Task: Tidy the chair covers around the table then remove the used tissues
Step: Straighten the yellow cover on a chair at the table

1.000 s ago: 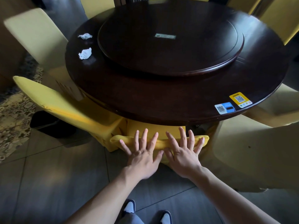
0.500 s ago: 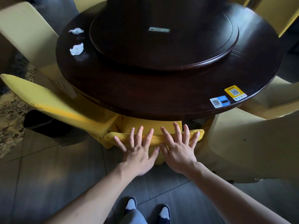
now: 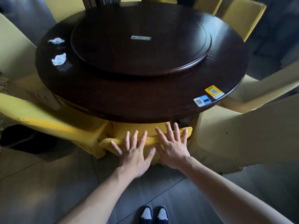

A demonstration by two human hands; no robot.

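Note:
A yellow-covered chair stands pushed under the round dark table right in front of me. Both hands lie flat, fingers spread, on the top of its backrest: my left hand toward the middle, my right hand beside it toward the right corner. Two crumpled white tissues lie on the table's far left rim, one tissue nearer me and another tissue behind it.
More covered chairs ring the table: a yellow chair to the left, a pale chair to the right, others behind. A lazy Susan sits mid-table, QR stickers near its right edge. A dark bin stands on the left floor.
Both hands stay flat on the backrest top, fingers spread. The view has shifted slightly, so the table and hands sit a little further right in frame.

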